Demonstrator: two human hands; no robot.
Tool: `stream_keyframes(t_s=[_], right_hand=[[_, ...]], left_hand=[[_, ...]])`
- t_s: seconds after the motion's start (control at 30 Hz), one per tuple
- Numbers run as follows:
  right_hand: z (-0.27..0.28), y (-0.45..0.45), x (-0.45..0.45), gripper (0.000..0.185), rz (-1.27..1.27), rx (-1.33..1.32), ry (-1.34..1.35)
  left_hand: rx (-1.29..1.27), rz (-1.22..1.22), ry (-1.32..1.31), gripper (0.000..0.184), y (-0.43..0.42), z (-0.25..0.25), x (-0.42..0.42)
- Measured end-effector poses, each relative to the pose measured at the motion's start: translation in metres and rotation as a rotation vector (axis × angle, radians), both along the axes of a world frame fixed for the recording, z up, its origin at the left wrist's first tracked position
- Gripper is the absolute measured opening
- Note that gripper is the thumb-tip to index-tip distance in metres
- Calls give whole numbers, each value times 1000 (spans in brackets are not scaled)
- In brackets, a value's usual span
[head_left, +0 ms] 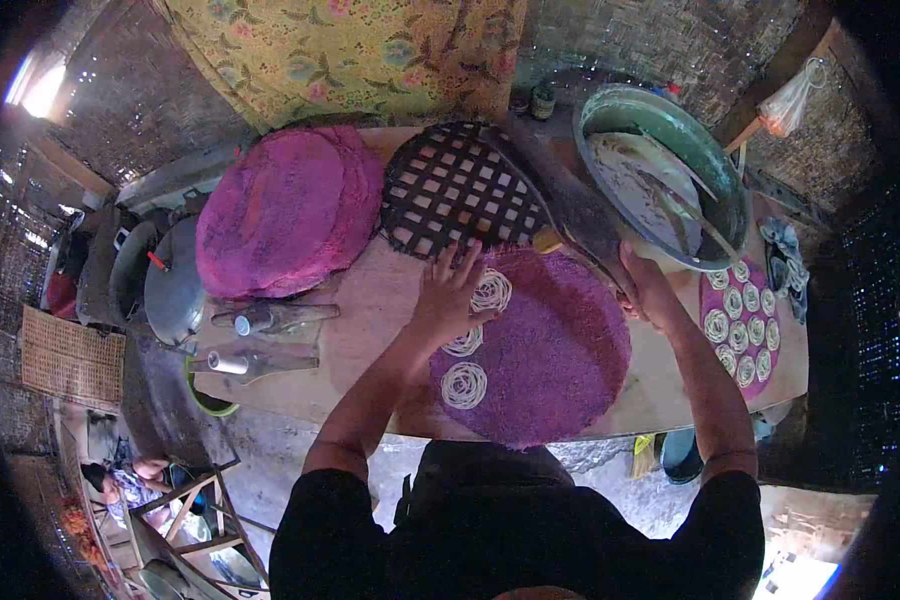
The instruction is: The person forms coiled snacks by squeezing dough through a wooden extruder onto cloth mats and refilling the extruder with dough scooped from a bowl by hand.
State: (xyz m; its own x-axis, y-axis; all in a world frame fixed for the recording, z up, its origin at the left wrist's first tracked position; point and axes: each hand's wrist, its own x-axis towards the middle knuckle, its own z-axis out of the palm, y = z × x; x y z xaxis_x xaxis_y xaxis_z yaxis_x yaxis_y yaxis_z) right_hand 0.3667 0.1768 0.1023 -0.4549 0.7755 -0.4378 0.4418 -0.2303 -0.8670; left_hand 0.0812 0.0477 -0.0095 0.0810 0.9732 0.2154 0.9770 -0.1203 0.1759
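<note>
My right hand (pixel 650 290) grips the near end of a long dark wooden tool (pixel 575 205), which slants up and left with a short yellowish stub on its side. Below it lies a round purple woven mat (pixel 550 350). Along the mat's left side are several pale coils of thin strands, one (pixel 464 385) nearest me. My left hand (pixel 448 300) is spread over the mat's upper left edge beside the top coil, partly covering the coils. Whether its fingertips touch the mat or the lattice behind, I cannot tell.
Behind lies a dark round lattice (pixel 460 185); a stack of pink mats (pixel 285 215) sits left. Two wooden tools with white cylinders, one here (pixel 228 363), lie front left. A green basin (pixel 725 170) holds white paste and sticks. Another coil-covered mat (pixel 740 325) is right. A person (pixel 130 490) sits lower left.
</note>
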Motion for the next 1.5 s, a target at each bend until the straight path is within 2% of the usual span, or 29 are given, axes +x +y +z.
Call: stream_keyframes(t_s=[0.13, 0.2, 0.3, 0.37, 0.4, 0.47, 0.5, 0.57, 0.6, 0.63, 0.7, 0.73, 0.8, 0.83, 0.87, 0.93, 1.0, 1.03, 1.07, 1.13, 1.23, 1.3, 1.33, 1.37, 1.4, 1.43, 1.47, 1.5], right_hand=[[4, -5, 6, 65, 30, -1, 5], [15, -13, 6, 66, 32, 21, -7], [37, -33, 4, 63, 87, 118, -19], [61, -55, -8, 61, 166, 119, 117], [73, -65, -12, 61, 159, 117, 119], [97, -81, -22, 57, 557, 109, 197], [102, -96, -32, 57, 553, 115, 200], [110, -122, -49, 51, 399, 1175, -2], [116, -124, -48, 51, 379, 1195, -2], [123, -126, -46, 48, 497, 1232, 9], [123, -121, -34, 42, 751, 981, -144], [109, -111, -32, 42, 730, 992, -157], [72, -86, -32, 36, 745, 717, 45], [59, -75, -35, 37, 796, 699, 137], [65, -78, -39, 37, 786, 721, 135], [81, -88, -55, 40, 621, 1043, 339], [141, -118, -69, 52, 753, 1331, 463], [166, -136, -73, 52, 748, 1335, 464], [189, -153, -76, 52, 1001, 1131, 423], [198, -157, -71, 52, 1232, 914, 373], [195, -137, -63, 47, 1225, 1081, 415], [202, -122, -62, 48, 468, 1176, 531], [199, -109, -60, 50, 363, 1003, 561], [196, -96, -57, 52, 258, 830, 588], [195, -87, -50, 53, 196, 960, 506], [196, -79, -42, 54, 132, 1090, 419], [190, -65, -35, 54, 131, 1101, 418], [179, -45, -29, 51, 94, 1283, 337]], left_hand=[[66, -80, 87, 86, -12, 4, -2], [88, 4, 54, 88, -18, 15, -11], [124, 135, -13, 90, -21, 68, -16], [139, 184, -46, 89, -29, 98, -18], [49, 67, -205, 85, -36, 109, -19], [-130, -165, -516, 78, -50, 127, -21], [-188, -246, -600, 76, -52, 133, -18], [-275, -365, -695, 72, -61, 143, -5], [-297, -415, -730, 70, -68, 148, 3], [-317, -465, -772, 68, -81, 154, 14], [-370, -564, -854, 64, -103, 163, 38], [-392, -603, -885, 62, -110, 166, 50], [-425, -667, -878, 58, -111, 165, 74], [-430, -690, -845, 56, -110, 162, 84], [-435, -701, -811, 54, -108, 162, 86], [-455, -691, -737, 50, -100, 167, 77], [-429, -669, -652, 46, -93, 182, 64], [-411, -660, -610, 44, -86, 188, 59], [-375, -653, -554, 42, -73, 195, 52], [-331, -657, -486, 38, -55, 204, 50], [-238, -722, -375, 33, -35, 219, 55], [-149, -774, -330, 30, -35, 228, 65], [-133, -705, -353, 28, -38, 239, 72], [-204, -444, -388, 25, -45, 259, 84], [-200, -446, -385, 25, -41, 255, 83], [-215, -327, -156, 35, -36, 245, 79], [-224, -205, 70, 47, -30, 235, 75], [-185, -158, 233, 48, -26, 224, 69]])
